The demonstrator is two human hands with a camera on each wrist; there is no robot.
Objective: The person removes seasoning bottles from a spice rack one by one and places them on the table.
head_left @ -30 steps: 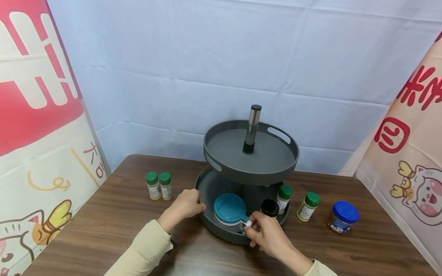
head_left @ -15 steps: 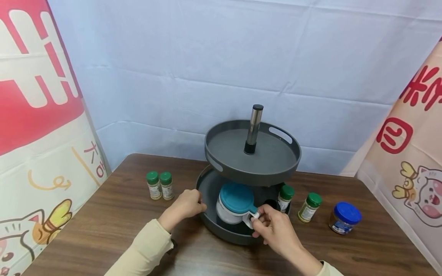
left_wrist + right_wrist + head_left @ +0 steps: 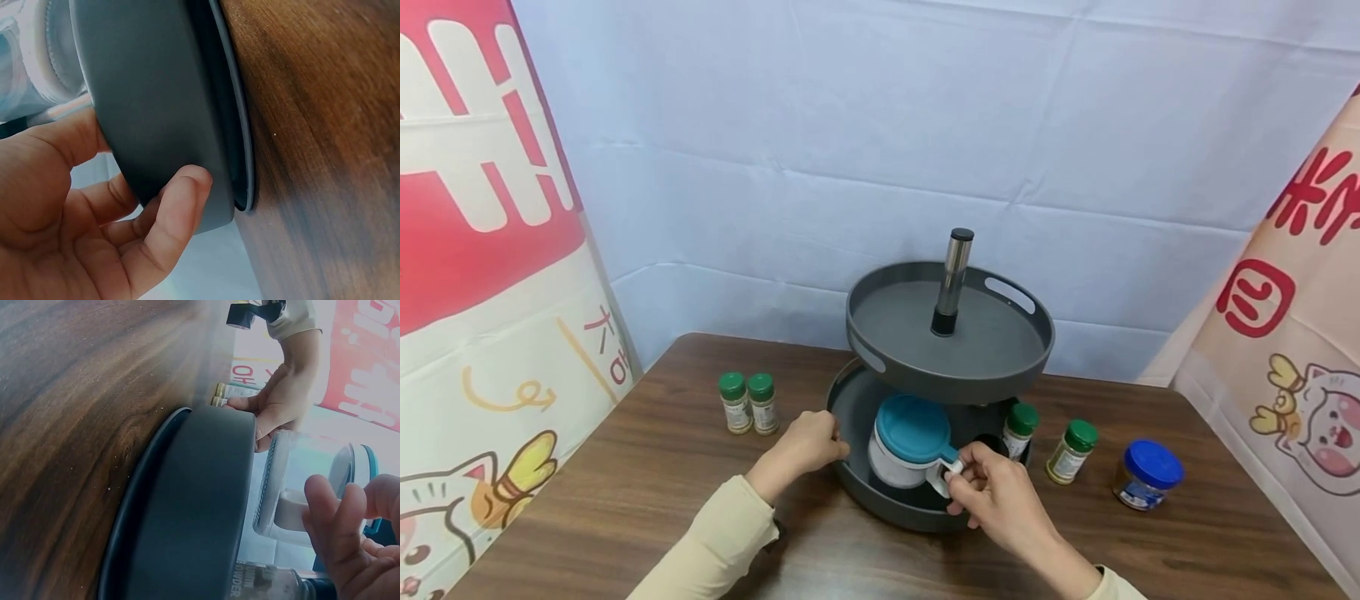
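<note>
My left hand (image 3: 807, 443) grips the rim of the lower tray (image 3: 880, 502) of a grey two-tier turntable; in the left wrist view its thumb is inside the rim and fingers (image 3: 178, 209) press the outer wall. With my right hand (image 3: 1000, 496) I pinch the white handle of a clear seasoning jar (image 3: 913, 429) with a teal lid. The jar hangs over the lower tray, partly beneath the upper tray (image 3: 992, 333). Seen from the right wrist, the jar's base (image 3: 265, 487) shows above the rim. A black-lidded jar (image 3: 990, 443) stands in the lower tray, partly hidden by my right hand.
A green-capped spice bottle (image 3: 1019, 429) stands in the lower tray at right. Outside it are another green-capped bottle (image 3: 1071, 452) and a blue-lidded jar (image 3: 1148, 475). Two green-capped bottles (image 3: 748, 404) stand left. A metal post (image 3: 953, 279) rises through the upper tray.
My right hand has raised the teal-lidded seasoning jar from low in the lower tray and shifted it slightly right and back. In the last half second it barely moved. My left hand stayed put.
</note>
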